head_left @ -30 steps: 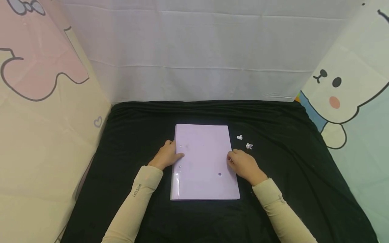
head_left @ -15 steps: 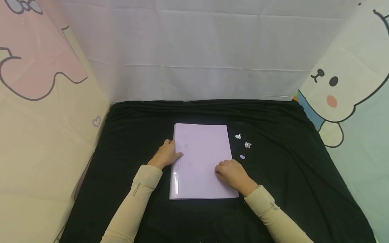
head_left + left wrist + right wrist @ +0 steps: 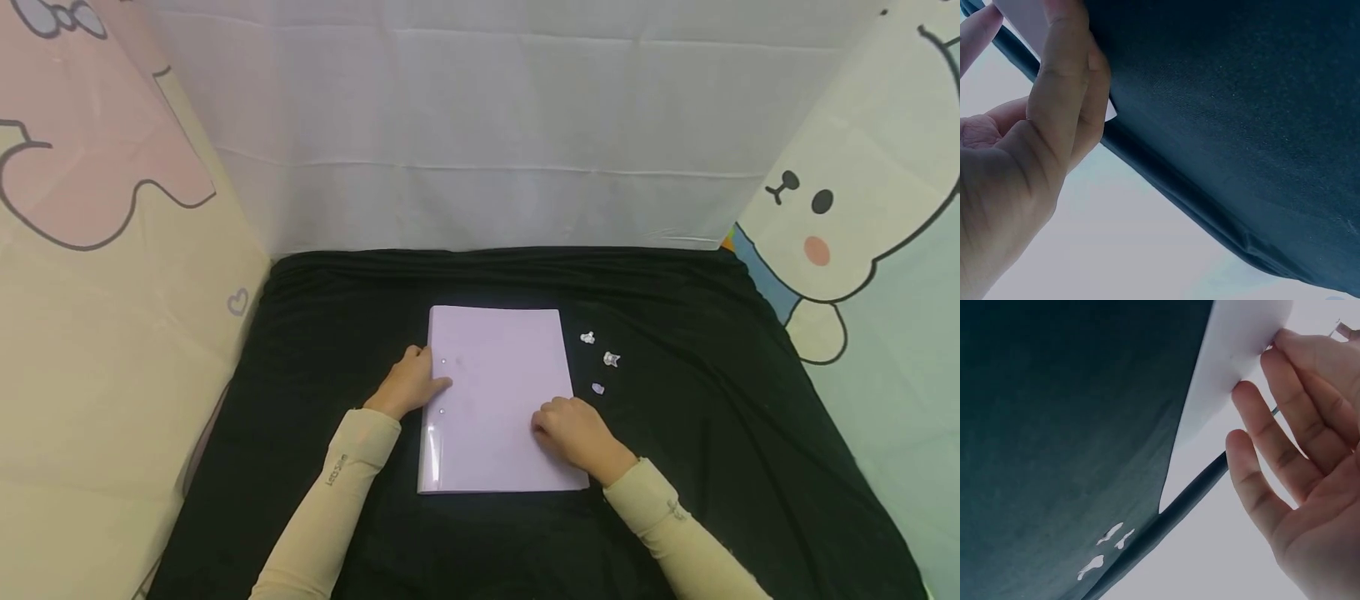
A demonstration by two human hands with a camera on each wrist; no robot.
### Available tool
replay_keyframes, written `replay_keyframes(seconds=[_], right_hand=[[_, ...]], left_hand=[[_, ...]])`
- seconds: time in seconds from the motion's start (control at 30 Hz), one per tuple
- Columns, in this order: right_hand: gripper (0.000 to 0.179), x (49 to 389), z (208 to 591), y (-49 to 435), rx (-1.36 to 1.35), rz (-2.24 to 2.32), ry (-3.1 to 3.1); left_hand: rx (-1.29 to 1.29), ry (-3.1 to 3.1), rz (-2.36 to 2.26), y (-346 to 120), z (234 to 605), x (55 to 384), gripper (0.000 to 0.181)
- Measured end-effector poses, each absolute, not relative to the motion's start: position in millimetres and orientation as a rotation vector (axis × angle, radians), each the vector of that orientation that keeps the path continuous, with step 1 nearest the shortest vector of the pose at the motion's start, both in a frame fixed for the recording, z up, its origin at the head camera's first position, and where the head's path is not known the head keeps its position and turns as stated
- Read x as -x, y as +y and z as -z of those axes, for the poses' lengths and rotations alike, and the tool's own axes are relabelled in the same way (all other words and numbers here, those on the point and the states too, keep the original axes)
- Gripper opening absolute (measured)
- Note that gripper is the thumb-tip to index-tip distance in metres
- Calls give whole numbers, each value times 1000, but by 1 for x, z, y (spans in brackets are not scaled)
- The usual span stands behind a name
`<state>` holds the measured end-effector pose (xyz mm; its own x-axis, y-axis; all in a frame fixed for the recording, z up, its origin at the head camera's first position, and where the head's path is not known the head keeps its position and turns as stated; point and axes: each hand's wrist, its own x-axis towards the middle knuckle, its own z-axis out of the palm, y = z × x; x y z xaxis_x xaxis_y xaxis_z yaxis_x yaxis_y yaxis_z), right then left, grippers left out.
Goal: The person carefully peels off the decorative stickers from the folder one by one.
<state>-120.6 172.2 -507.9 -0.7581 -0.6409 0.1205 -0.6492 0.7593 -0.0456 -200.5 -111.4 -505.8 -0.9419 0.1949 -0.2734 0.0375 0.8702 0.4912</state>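
Note:
A lilac binder [image 3: 495, 358], with two small rivets near its spine, lies closed on a black cloth. My left hand [image 3: 408, 382] grips its spine side, thumb on the cover and the other fingers along the edge. Over the cover's lower right part is my right hand [image 3: 576, 433]. In the right wrist view its thumb and index fingertips pinch something tiny [image 3: 1270, 345], mostly hidden, against the cover. Right of the binder lie a small whitish piece [image 3: 588, 337], a whitish piece with a forked end [image 3: 612, 359] and a small purple piece [image 3: 597, 388].
The black cloth [image 3: 705, 350] covers the table. A white fabric wall [image 3: 480, 125] stands behind it, with cartoon-printed fabric [image 3: 847, 208] at the right and more at the left.
My right hand has set the small purple piece on the cloth, then moved left and down over the spot on the cover where another small purple piece showed. My left hand stays put.

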Motion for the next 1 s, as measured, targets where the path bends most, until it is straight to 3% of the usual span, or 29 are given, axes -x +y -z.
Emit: replay_keyframes(seconds=[1.0], right_hand=[[12,122,510,174,-1013,-224,-2902]], left_hand=[[-165,2716,-700,-109,505,202,75]])
